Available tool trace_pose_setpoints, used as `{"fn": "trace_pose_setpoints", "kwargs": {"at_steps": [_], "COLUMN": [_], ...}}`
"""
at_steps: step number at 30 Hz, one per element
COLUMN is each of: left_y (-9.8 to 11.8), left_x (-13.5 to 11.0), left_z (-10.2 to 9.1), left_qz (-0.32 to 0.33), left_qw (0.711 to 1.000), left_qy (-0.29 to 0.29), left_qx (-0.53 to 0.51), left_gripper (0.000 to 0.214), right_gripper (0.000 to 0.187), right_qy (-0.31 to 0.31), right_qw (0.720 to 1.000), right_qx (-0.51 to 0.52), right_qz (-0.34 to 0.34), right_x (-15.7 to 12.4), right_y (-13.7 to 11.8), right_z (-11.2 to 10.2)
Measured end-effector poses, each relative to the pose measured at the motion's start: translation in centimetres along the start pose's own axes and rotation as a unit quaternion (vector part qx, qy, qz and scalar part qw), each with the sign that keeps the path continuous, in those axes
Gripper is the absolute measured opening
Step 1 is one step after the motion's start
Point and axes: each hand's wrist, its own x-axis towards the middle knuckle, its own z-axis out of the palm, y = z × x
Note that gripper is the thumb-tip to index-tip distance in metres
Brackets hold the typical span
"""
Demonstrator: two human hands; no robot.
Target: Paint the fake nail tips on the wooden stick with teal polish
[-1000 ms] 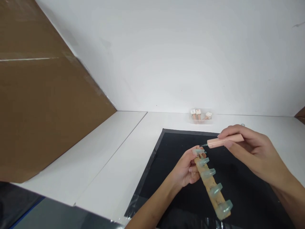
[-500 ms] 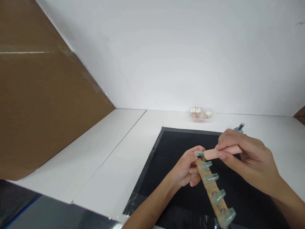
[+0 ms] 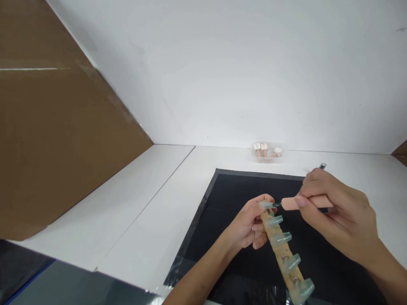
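Note:
My left hand is closed around the far end of a wooden stick that carries several pale green false nails in a row. The stick slants down to the right over a black mat. My right hand pinches a peach-coloured brush handle. Its dark tip touches the topmost nail, next to my left thumb.
A small clear tray with three peach-capped bottles stands at the back by the white wall. A small bottle top shows just behind my right hand. A brown cardboard panel closes off the left side. A white tabletop surrounds the mat.
My right hand has drawn the brush handle back to the right, so its dark tip shows at the topmost nail again. The stick and my left hand have stayed nearly still.

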Motion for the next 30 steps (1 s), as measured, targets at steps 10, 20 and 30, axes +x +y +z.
{"fn": "trace_pose_setpoints", "kwargs": {"at_steps": [10,20,30], "left_y": [-0.21,-0.04,0.30], "left_x": [0.32,0.36,0.66], "left_z": [-0.45,-0.49,-0.56], "left_qz": [-0.017,-0.027,-0.025], "left_qw": [0.999,0.999,0.998], "left_qy": [-0.028,-0.037,-0.044], "left_qx": [0.010,0.019,0.037], "left_gripper": [0.031,0.033,0.029], "right_gripper": [0.014,0.012,0.016], "right_qy": [-0.025,-0.047,-0.014], "right_qw": [0.999,0.997,0.997], "right_qx": [0.033,0.053,0.045], "right_qz": [0.009,-0.011,-0.055], "right_x": [0.10,0.01,0.07], "right_y": [0.19,0.49,0.85], "right_z": [0.04,0.33,0.35]}}
